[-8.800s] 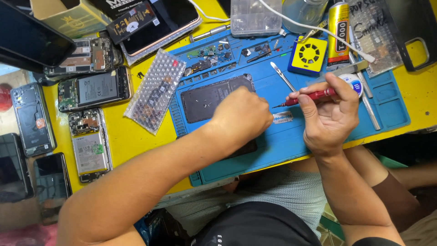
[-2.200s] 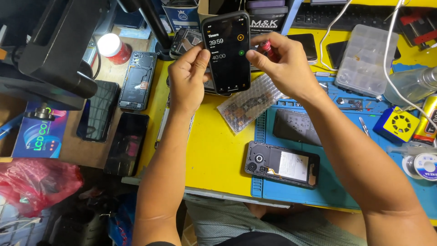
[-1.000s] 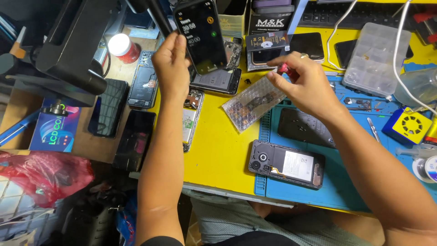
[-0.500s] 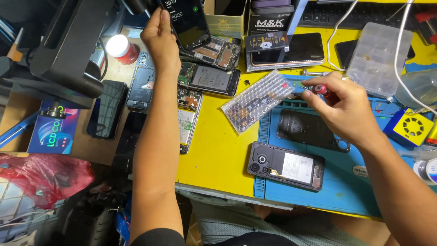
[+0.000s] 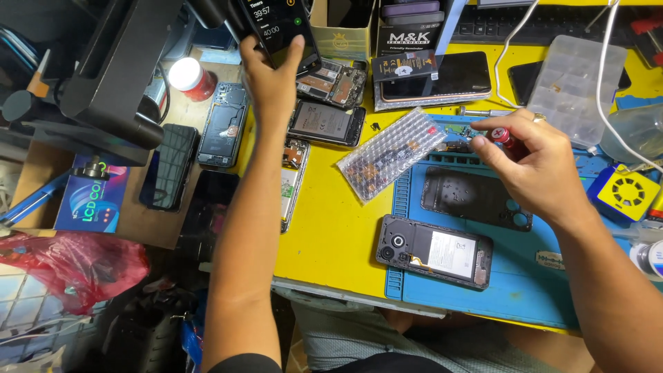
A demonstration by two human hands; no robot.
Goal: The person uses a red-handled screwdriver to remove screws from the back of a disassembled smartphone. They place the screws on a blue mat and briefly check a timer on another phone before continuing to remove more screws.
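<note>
Raised phone (image 5: 276,27), top now cropped

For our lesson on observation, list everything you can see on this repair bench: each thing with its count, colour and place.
Lit phone: one, black, top, in left hand.
Opened phone: one, black, on blue mat.
Back cover: one, black, on mat.
Blue mat: one, right of table.
Bubble-wrap bag: one, clear, centre of yellow table.
Screwdriver: one, red handle, in right hand.
Parts box: one, clear, top right.
Red-capped jar: one, upper left.
Left hand: one, top.
Right hand: one, above the mat.
</note>
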